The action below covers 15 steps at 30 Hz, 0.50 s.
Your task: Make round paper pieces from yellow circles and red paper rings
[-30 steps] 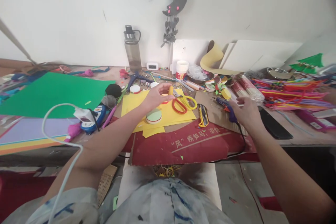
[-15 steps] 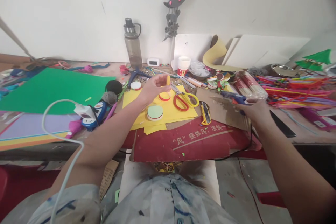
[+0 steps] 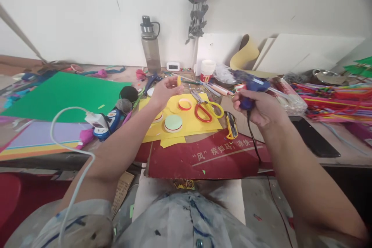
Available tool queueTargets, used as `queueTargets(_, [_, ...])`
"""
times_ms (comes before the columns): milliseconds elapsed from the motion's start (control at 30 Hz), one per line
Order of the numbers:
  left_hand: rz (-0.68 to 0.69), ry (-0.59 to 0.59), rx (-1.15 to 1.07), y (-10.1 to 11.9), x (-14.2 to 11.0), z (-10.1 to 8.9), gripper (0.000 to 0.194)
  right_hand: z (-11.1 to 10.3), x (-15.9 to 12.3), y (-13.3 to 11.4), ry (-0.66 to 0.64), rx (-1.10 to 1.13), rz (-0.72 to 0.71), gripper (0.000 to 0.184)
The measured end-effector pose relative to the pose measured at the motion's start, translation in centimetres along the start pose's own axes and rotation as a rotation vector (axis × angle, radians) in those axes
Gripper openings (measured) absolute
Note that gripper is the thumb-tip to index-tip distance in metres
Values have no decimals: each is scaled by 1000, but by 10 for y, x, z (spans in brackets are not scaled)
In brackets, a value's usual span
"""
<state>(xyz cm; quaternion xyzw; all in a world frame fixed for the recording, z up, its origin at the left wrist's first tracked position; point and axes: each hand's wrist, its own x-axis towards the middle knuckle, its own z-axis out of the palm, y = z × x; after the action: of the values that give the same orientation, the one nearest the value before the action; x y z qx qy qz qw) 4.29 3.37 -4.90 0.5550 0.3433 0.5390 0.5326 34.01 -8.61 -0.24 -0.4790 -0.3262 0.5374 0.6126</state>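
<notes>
My left hand (image 3: pixel 166 92) is raised over the yellow sheets (image 3: pixel 200 128), its fingers pinching a small yellow piece (image 3: pixel 179 81), perhaps a strip or ring seen edge-on. In my right hand (image 3: pixel 266 110) is a blue glue gun (image 3: pixel 252 90), slightly blurred, its dark cord hanging down. Below and between the hands lie a red-and-yellow ring (image 3: pixel 185 104), a round disc with a pale green top (image 3: pixel 173 123), and scissors (image 3: pixel 203 112) with one red and one yellow handle. My left wrist partly covers another round piece.
A yellow box cutter (image 3: pixel 231 126) lies on red cardboard (image 3: pixel 200 162). Behind stand a water bottle (image 3: pixel 151 48) and paper cup (image 3: pixel 207 70). Green sheet (image 3: pixel 66 97) and power strip (image 3: pixel 106 124) are left; phone (image 3: pixel 315 135) and colourful pipe cleaners (image 3: pixel 337 100) right.
My right hand has lifted the glue gun off the cardboard and brought it up and inward. My left hand, still pinching the yellow piece, has shifted slightly left. The view has moved a little.
</notes>
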Motion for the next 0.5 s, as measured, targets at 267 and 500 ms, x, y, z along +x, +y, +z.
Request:
queueTargets(267, [-47, -9, 38, -1, -4, 0, 66, 64, 2, 39, -274, -184, -275, 37])
queueTargets(500, [-47, -41, 44, -4, -6, -2, 65, 51, 1, 54, -385, -359, -287, 37])
